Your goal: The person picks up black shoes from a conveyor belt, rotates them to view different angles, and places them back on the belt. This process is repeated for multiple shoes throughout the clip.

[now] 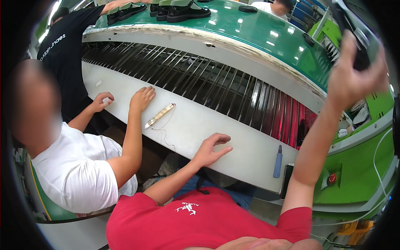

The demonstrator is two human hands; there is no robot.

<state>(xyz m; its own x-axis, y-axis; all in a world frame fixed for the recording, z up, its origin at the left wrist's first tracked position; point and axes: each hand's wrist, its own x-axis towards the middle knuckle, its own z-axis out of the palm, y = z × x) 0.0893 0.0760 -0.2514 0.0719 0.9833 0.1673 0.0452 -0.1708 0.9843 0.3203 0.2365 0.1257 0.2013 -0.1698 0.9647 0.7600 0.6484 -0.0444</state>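
My right hand [356, 77] is raised at the upper right, gripping what looks like a black shoe [361, 52], smeared by motion. It is held up beyond the right end of the green belt. My left hand [212, 150] hovers over or rests on the white bench [196, 131], fingers loosely spread with nothing in them. To its right lies a blue-handled tool [278, 161] with a dark tip. Farther left is a tape-wrapped tool [160, 116] with a thin thread trailing from it.
Metal rollers [183, 75] run behind the bench, below a green conveyor belt [250, 25] carrying black shoes [187, 11]. A co-worker in a white shirt [83, 166] sits at left, hands on the bench. A red button [331, 179] is on the green machine at right.
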